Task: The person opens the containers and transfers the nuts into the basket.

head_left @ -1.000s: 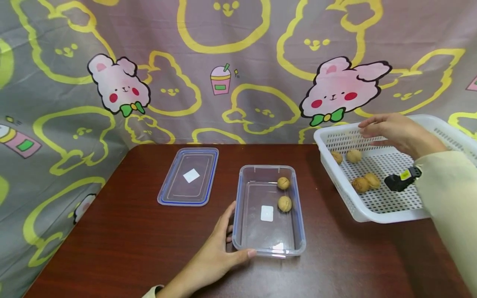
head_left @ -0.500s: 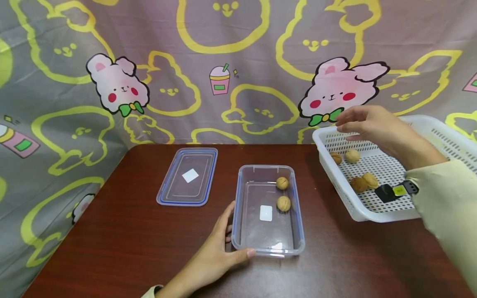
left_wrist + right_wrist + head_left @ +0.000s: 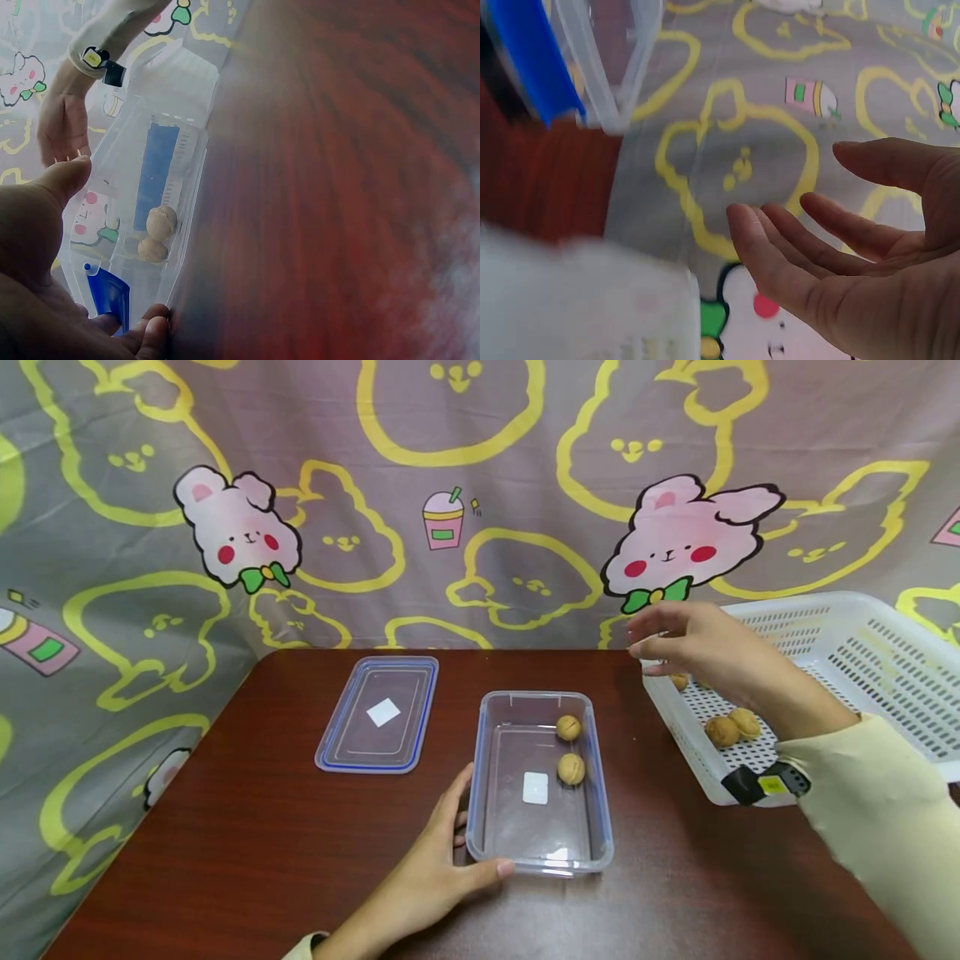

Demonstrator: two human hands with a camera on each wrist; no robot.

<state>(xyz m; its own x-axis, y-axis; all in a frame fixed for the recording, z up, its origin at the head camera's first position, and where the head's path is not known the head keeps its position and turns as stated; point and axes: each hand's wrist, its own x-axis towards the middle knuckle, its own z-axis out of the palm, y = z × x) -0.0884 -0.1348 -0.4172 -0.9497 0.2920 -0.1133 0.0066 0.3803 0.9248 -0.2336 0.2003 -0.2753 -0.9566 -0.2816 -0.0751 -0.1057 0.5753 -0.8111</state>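
Observation:
A clear plastic food container [image 3: 536,827] stands mid-table with two walnuts [image 3: 571,769] along its right side. My left hand [image 3: 438,856] holds its near left corner, thumb at the near rim and fingers along the left wall. My right hand [image 3: 712,652] is over the left rim of the white basket [image 3: 678,743], fingers loosely bent. Nothing shows between the fingers [image 3: 780,270] in the right wrist view. Below that hand, several walnuts [image 3: 722,732] lie in the basket's left part, some of them partly hidden by it.
A clear lid [image 3: 352,727] with a blue seal lies flat at the left of the container, bearing a white square. The dark red-brown table [image 3: 247,827] ends at a patterned cloth [image 3: 345,602] behind it. The basket stands at the table's right side.
My right hand has moved left from above the inside of the basket to its left rim. The left hand and the container have stayed in place.

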